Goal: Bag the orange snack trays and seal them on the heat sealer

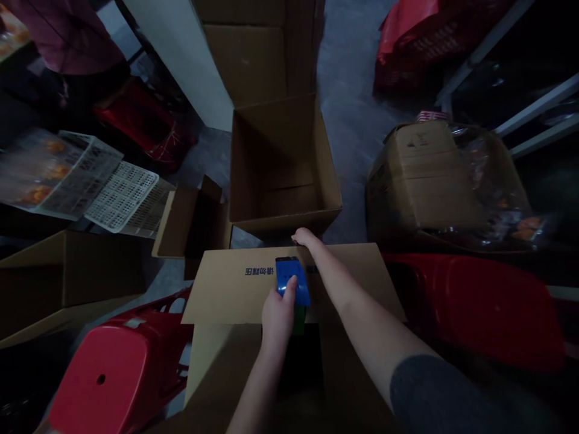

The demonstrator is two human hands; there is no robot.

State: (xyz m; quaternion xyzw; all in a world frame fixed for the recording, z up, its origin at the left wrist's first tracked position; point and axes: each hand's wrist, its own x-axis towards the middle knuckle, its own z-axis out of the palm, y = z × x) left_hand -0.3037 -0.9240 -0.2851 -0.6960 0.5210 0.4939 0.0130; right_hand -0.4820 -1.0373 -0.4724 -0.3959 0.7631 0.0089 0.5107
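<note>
My left hand (278, 310) grips a tape dispenser (292, 280) with a blue body, a dark toothed edge and a green part below, the thumb lying on the blue. It is over the flap (226, 277) of a cardboard box, which bears dark printed characters. The box has a dark gap beneath the dispenser. My right hand (304, 236) reaches past it to the flap's far edge, fingers curled closed. What is between those fingers, if anything, I cannot make out.
A large open cardboard box (284, 211) stands just beyond. Red stools (104, 374) flank the work box. White plastic crates (122, 193) and smaller cartons are at left, where a person in pink (76, 36) is near. A stuffed carton (434, 175) and red bag (416, 42) are right.
</note>
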